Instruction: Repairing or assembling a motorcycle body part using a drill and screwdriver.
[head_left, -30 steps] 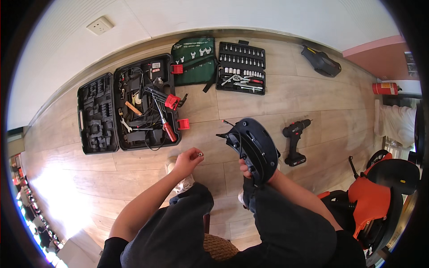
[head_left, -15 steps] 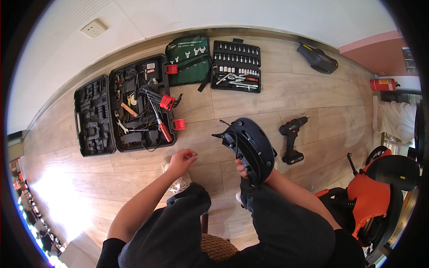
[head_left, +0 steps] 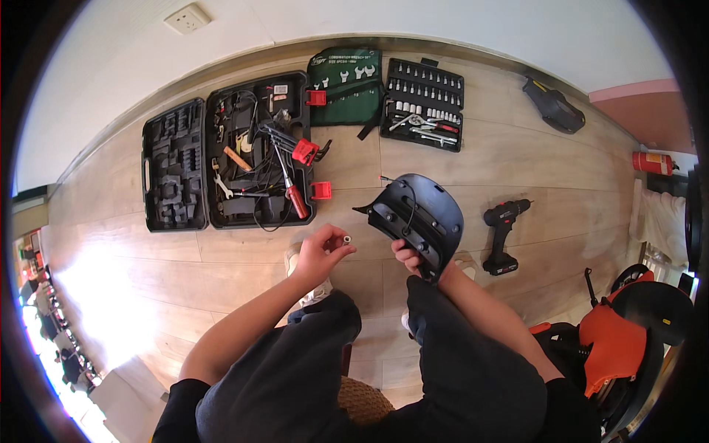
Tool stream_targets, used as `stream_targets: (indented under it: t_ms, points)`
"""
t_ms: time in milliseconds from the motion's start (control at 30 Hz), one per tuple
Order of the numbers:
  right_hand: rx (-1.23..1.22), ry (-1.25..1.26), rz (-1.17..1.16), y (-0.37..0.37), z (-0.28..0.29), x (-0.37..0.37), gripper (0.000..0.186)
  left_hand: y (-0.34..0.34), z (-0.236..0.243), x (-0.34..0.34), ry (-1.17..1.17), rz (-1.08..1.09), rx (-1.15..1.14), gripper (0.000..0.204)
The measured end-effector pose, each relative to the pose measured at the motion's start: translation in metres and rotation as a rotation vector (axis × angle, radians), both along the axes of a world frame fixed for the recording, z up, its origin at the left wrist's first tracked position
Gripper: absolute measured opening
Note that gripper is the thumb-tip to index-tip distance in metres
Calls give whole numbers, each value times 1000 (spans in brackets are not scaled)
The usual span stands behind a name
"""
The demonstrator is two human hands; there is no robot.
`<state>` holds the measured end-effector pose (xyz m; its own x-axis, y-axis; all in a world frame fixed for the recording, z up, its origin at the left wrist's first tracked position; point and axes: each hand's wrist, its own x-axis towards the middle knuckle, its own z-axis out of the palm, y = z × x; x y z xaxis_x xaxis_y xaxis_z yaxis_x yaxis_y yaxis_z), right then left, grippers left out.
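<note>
My right hand point(head_left: 408, 257) grips a curved black plastic cover point(head_left: 440, 214) by its lower edge. The cover's hollow inner side, with round posts and a thin black cable, faces up and to the left. Between the thumb and fingers of my left hand point(head_left: 325, 252) is a small metal cylinder point(head_left: 346, 240) with a hole in its end. My left hand hovers just left of the cover, apart from it. The fingers of my right hand behind the cover are hidden.
Ahead lie an open black tool case point(head_left: 214, 218) with loose tools, a green wrench pouch point(head_left: 343, 111) and a socket set point(head_left: 422, 103). At right are a cordless drill point(head_left: 502, 236), a black plastic part point(head_left: 554, 107), a fire extinguisher point(head_left: 653, 163) and an orange-black machine point(head_left: 617, 343).
The cover has turned so its inner side shows more. My left hand has moved right and up toward it, still pinching the small metal cylinder. The whole view has shifted slightly.
</note>
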<state>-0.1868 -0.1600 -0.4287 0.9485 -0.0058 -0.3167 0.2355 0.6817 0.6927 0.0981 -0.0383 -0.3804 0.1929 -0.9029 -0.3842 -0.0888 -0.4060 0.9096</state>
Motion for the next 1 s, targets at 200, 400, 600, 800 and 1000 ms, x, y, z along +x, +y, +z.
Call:
stream_targets:
  t_ms: [200,400,600,800,1000]
  points:
    - [-86,5,44,-6,-4,9,61,-14,34,-6,71,-38,-243,27]
    - [-64,23,38,-1,-8,6,61,-19,44,-5,72,-35,-281,30]
    - [-29,29,36,6,-17,4,58,-13,48,-13,531,121,-126,23]
    - [-11,51,54,7,-16,8,54,-15,58,-11,546,76,-70,21]
    - [6,83,83,6,-12,9,57,-17,61,-11,597,101,-61,20]
